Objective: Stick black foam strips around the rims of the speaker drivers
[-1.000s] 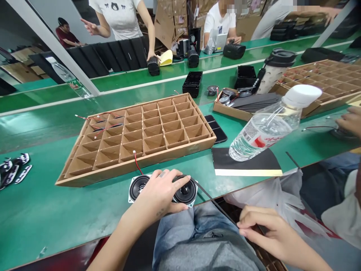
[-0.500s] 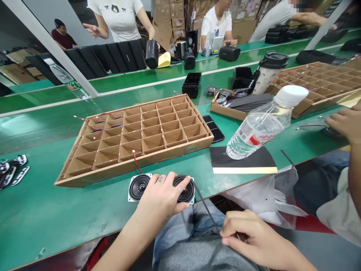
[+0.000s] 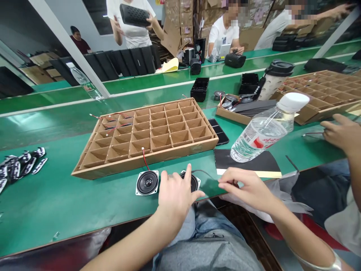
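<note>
My left hand (image 3: 176,190) lies over a small square-framed speaker (image 3: 194,183), its index finger across the black cone and its thumb at the near right edge; part of the speaker is hidden under it. My right hand (image 3: 244,184) pinches the free end of a thin black strip (image 3: 205,172), which curves from the speaker's far edge to those fingertips. Left of my left hand, a second speaker (image 3: 147,183) rests face up, with a red wire (image 3: 145,160) ending in a white plug that leans on the cardboard divider box (image 3: 146,156).
A water bottle (image 3: 258,131) stands on a black sheet (image 3: 248,162) with a pale edge. Behind are a phone (image 3: 220,131), a parts tray (image 3: 234,114) and a tumbler (image 3: 275,79). Black-and-white pieces (image 3: 22,167) lie left. A co-worker's hand (image 3: 342,131) works at the right.
My right hand has risen from over my lap to the bench edge, and the strip, taut before, now bows. The view has shifted. Across the line, a person has lifted a black speaker casing.
</note>
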The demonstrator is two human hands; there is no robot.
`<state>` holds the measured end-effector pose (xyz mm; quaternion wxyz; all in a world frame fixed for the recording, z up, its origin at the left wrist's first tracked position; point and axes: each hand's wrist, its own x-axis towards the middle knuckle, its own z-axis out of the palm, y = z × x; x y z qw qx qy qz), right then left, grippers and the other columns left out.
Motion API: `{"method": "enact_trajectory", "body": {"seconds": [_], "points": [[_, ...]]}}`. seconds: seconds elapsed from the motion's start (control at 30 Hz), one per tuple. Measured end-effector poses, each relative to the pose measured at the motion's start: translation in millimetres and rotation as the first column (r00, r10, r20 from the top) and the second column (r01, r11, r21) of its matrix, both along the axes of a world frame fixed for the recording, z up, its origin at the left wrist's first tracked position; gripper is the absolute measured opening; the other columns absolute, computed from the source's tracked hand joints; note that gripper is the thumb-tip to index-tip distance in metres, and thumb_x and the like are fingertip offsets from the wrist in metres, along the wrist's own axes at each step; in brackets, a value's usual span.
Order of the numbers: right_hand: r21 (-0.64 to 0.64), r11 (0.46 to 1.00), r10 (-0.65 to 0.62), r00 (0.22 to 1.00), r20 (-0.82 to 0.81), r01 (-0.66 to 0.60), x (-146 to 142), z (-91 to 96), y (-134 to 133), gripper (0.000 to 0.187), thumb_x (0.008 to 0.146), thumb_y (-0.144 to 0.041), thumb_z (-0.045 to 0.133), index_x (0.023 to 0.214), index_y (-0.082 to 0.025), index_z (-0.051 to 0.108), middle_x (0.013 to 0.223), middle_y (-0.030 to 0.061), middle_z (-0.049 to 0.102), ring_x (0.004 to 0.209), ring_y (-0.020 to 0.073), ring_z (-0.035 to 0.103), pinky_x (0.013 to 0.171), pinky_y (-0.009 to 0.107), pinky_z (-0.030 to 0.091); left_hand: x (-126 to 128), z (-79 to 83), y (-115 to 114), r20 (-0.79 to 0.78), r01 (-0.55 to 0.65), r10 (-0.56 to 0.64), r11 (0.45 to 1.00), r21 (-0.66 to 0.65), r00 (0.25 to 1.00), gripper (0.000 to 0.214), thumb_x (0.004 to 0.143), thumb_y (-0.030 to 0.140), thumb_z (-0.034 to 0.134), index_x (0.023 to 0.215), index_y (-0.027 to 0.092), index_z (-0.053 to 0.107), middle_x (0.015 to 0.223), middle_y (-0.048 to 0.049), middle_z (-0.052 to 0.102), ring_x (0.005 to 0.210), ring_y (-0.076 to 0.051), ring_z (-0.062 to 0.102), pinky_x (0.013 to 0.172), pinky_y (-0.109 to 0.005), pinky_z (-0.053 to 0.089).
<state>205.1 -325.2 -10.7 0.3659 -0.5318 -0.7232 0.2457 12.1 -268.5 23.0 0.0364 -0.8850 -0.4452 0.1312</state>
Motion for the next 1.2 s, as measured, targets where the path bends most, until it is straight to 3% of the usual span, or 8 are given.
{"method": "enact_trajectory", "body": {"seconds": [0.1,0.27,0.33,0.43,0.57,0.8,0.97,1.2], "points": [[0.043,0.994,-0.096,0.994,-0.049,0.098,3.8,2.1,18.2,0.012,0.082,-0.026,0.056,0.075,-0.018,0.061,0.071,0.0025,0.061,0.060,0.0114,0.055,0.053,0.023,0.043,-7.9,8.6,18.3,0.040,0.037,-0.036,0.998,-0.043,0.999,0.092,0.063,0.069,0.053,0.132,0.010,0.036,0.088,-0.0181,0.064,0.081,-0.033,0.061,0.081,-0.048,0.039],[0.020,0.983,-0.177,0.974,-0.141,0.181,6.9,7.1,34.1,0.015,0.079,-0.031,0.059,0.077,-0.017,0.063,0.072,0.0032,0.061,0.054,0.0108,0.054,0.048,0.023,0.045,-35.7,10.7,42.7,0.115,0.312,-0.294,0.930,-0.194,0.949,0.068,0.067,0.047,0.067,0.124,0.016,0.045,0.132,-0.0131,0.044,0.116,-0.028,0.047,0.099,-0.046,0.031],[0.012,0.982,-0.186,0.970,-0.155,0.190,7.1,9.8,37.3,0.016,0.078,-0.032,0.060,0.076,-0.017,0.063,0.071,0.0032,0.061,0.054,0.0108,0.054,0.047,0.023,0.045,-42.0,7.0,46.6,0.187,0.359,-0.320,0.902,-0.240,0.929,0.064,0.070,0.045,0.065,0.125,0.019,0.043,0.136,-0.0097,0.040,0.122,-0.025,0.041,0.103,-0.048,0.026],[0.002,0.980,-0.198,0.968,-0.154,0.200,7.4,12.4,40.0,0.017,0.078,-0.033,0.059,0.075,-0.017,0.063,0.070,0.0034,0.061,0.053,0.0107,0.053,0.047,0.023,0.046,-45.5,1.5,47.6,0.284,0.398,-0.323,0.879,-0.263,0.903,0.061,0.071,0.042,0.064,0.124,0.022,0.042,0.133,-0.0065,0.045,0.121,-0.021,0.042,0.104,-0.049,0.024],[-0.024,0.981,-0.193,0.967,-0.165,0.191,10.0,9.9,40.5,0.019,0.077,-0.035,0.060,0.074,-0.017,0.063,0.071,0.0041,0.061,0.053,0.0113,0.054,0.046,0.023,0.047,-46.5,-4.4,43.4,0.331,0.381,-0.292,0.890,-0.248,0.897,0.060,0.070,0.045,0.064,0.121,0.022,0.044,0.129,-0.0056,0.049,0.116,-0.021,0.047,0.101,-0.046,0.028],[-0.167,0.979,-0.157,0.956,-0.249,0.118,17.9,-9.5,37.8,0.023,0.075,-0.038,0.062,0.072,-0.015,0.062,0.070,0.0030,0.059,0.049,0.0099,0.054,0.045,0.022,0.047,-48.3,-12.7,30.4,0.297,0.231,-0.163,0.950,-0.210,0.941,0.066,0.066,0.047,0.066,0.120,0.016,0.047,0.126,-0.0094,0.051,0.112,-0.025,0.050,0.096,-0.046,0.033],[-0.240,0.965,-0.175,0.947,-0.271,0.110,20.3,-20.2,31.0,0.023,0.075,-0.037,0.062,0.072,-0.015,0.062,0.071,0.0027,0.058,0.045,0.0087,0.054,0.043,0.022,0.045,-46.9,-10.8,29.1,0.306,0.240,-0.174,0.951,-0.192,0.936,0.064,0.066,0.047,0.067,0.119,0.016,0.048,0.124,-0.0086,0.053,0.110,-0.025,0.050,0.093,-0.044,0.036],[-0.196,0.978,-0.105,0.978,-0.182,0.069,16.3,-23.9,13.9,0.019,0.080,-0.032,0.058,0.073,-0.016,0.064,0.072,0.0037,0.061,0.051,0.0098,0.053,0.044,0.021,0.043,-44.5,-9.1,32.0,0.278,0.242,-0.177,0.946,-0.218,0.944,0.067,0.066,0.048,0.067,0.122,0.018,0.046,0.123,-0.0073,0.053,0.110,-0.025,0.050,0.093,-0.046,0.033]]}}
